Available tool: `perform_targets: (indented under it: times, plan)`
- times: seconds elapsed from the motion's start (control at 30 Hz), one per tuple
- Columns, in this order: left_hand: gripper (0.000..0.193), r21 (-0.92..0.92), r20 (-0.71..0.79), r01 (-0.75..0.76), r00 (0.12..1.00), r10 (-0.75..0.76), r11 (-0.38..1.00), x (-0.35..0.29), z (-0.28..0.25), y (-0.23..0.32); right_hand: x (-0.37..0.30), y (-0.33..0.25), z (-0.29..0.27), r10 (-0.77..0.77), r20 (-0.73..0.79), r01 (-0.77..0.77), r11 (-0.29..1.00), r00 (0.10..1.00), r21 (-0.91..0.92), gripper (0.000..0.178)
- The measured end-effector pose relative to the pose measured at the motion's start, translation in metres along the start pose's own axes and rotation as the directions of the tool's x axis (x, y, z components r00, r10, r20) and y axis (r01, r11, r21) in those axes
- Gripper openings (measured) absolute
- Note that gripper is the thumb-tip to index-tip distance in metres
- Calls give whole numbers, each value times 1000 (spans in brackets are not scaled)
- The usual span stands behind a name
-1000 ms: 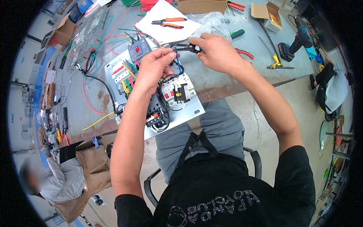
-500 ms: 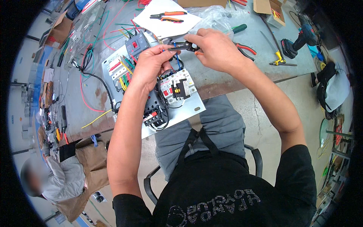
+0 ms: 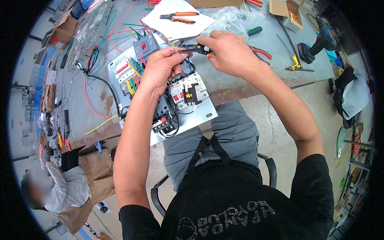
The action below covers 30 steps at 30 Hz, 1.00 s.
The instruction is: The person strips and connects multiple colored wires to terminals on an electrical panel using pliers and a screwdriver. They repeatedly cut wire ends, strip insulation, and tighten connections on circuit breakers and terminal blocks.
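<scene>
My right hand [image 3: 228, 52] is closed around a wire stripper [image 3: 196, 48] with black jaws and a bit of orange handle showing. Its jaws point left and meet the fingertips of my left hand [image 3: 162, 66]. That left hand is pinched on a thin wire at the jaw tips; a blue wire [image 3: 189, 64] hangs just beside them. Below both hands lies a metal mounting plate [image 3: 200, 117] carrying a grey breaker [image 3: 146, 47], a white breaker [image 3: 127, 71], a white contactor [image 3: 188, 94] and a dark relay block [image 3: 165, 123]. My left forearm hides part of the plate.
Orange-handled pliers [image 3: 180, 17] lie on white paper [image 3: 160, 24], near a clear plastic bag [image 3: 228, 23]. To the right are red-handled pliers [image 3: 261, 52], a yellow-handled tool [image 3: 297, 64] and a cordless drill [image 3: 320, 42]. Loose wires [image 3: 89, 98] spread leftward. A co-worker [image 3: 70, 188] sits at left.
My hands and the wire stripper stay almost in place at the same wire. The co-worker's arm at the left has shifted slightly.
</scene>
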<state>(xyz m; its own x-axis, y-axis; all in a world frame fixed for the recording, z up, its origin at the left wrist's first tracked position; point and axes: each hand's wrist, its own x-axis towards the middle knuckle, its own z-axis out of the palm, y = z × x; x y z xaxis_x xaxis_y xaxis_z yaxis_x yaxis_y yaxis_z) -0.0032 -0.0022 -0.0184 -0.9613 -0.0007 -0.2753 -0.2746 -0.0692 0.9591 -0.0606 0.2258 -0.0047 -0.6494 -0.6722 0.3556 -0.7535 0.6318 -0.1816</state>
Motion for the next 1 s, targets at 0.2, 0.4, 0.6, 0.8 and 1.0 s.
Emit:
perform_targets:
  times: [0.2,0.4,0.6,0.8,1.0]
  plan:
    - [18,-13,-20,-5,1000,4,1000,3,-1,-4,1,0,-1,8,11,-8,1000,1000,12,36]
    - [18,2,-6,-2,1000,2,1000,4,-3,-5,0,1,-1,7,2,-7,1000,1000,2,37]
    - [18,-4,9,8,1000,-8,1000,3,-2,-3,0,2,1,10,-1,-10,1000,1000,15,37]
    - [17,12,10,10,1000,-10,1000,0,0,-1,0,0,-1,11,0,-11,999,1000,-39,37]
    - [15,-5,28,9,1000,-9,1000,2,-3,-4,0,4,2,-51,-54,48,997,997,-60,38]
